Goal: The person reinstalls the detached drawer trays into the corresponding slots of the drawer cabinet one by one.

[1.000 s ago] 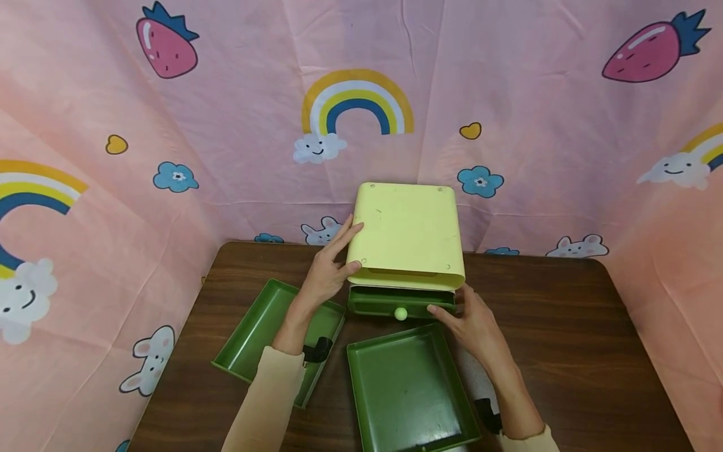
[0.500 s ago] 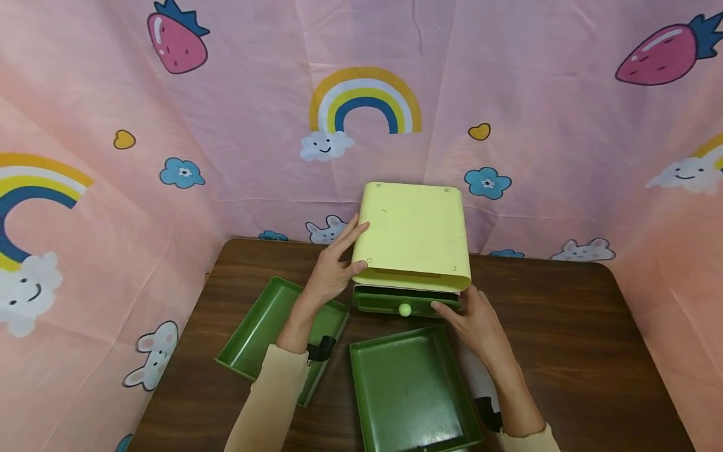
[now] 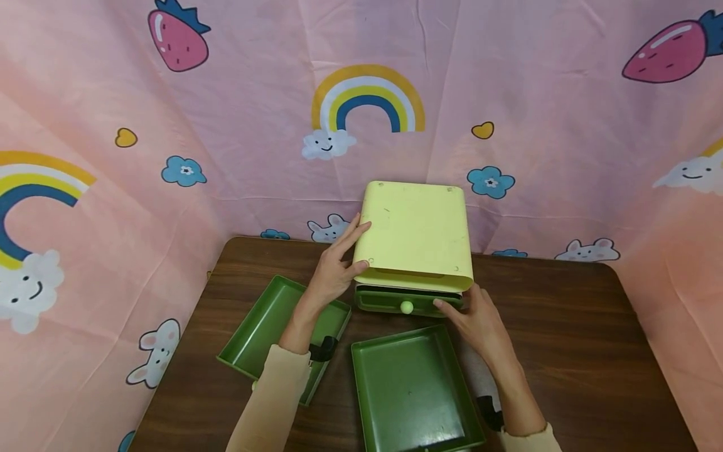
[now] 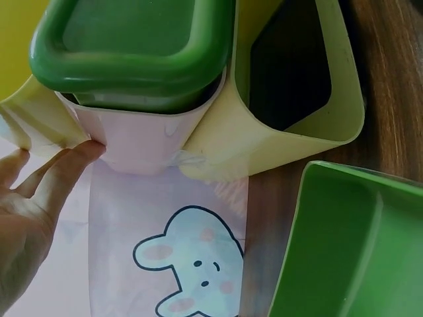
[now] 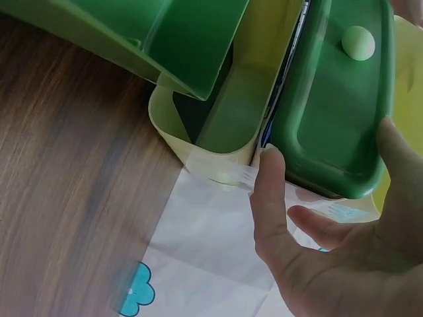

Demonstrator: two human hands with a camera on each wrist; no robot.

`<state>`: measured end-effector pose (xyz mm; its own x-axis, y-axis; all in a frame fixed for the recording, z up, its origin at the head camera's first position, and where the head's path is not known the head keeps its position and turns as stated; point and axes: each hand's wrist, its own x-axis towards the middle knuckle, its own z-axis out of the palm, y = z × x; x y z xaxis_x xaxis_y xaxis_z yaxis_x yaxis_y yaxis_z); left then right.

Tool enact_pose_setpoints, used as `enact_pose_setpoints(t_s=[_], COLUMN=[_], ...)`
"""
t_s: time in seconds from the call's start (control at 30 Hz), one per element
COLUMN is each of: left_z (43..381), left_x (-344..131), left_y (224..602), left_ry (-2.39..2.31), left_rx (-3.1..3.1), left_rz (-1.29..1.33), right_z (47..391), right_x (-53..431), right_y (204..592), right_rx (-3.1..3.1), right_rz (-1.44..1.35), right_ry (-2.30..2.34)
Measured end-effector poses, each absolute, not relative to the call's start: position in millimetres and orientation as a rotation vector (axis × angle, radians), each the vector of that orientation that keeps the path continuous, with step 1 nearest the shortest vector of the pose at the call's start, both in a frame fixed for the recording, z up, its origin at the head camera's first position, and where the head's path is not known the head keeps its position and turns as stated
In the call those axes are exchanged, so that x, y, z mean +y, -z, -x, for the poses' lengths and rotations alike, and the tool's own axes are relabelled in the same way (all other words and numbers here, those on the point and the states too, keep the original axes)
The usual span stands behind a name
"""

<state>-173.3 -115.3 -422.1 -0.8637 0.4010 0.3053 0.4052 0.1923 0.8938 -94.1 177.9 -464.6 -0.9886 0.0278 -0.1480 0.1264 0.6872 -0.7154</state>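
A stack of rounded box shells stands at the table's back: a pale yellow one (image 3: 415, 226) on top, a pinkish one (image 4: 139, 135) below it and another yellow one (image 4: 241, 142) at the bottom. Inside the pinkish shell sits a green drawer (image 3: 378, 300) with a round light-green knob (image 3: 407, 307), its front sticking out a little. My left hand (image 3: 332, 271) rests against the stack's left side, thumb at the top shell's front corner. At the right, my right hand (image 3: 479, 321) touches the drawer front with its thumb, fingers along the shell's side.
One loose green drawer (image 3: 265, 320) lies askew under my left forearm. A second green drawer (image 3: 412, 389) lies in front of the stack, partly over something grey (image 3: 476, 370). The dark wood table (image 3: 582, 351) meets a patterned pink cloth (image 3: 254, 113) behind.
The drawer has slid slightly inward under my right thumb. Both hands stay at the stack's sides, and the head view has shifted a little.
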Motion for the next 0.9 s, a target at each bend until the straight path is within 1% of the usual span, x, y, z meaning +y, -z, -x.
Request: enact_pose_setpoints(t_s=[0.63, 0.9], left_z=[171.4, 172.2], left_x=[-116.7, -115.3], left_y=[422.9, 424.4], left_ry=[1.792, 1.809], left_rx=[-2.425, -2.411], left_rz=[0.808, 0.806], right_z=[101.3, 99.4], right_x=[171.7, 170.9], right_y=[466.5, 465.2], right_rx=[2.844, 2.811], right_rz=[-0.039, -0.088], right_ry=[1.231, 1.229])
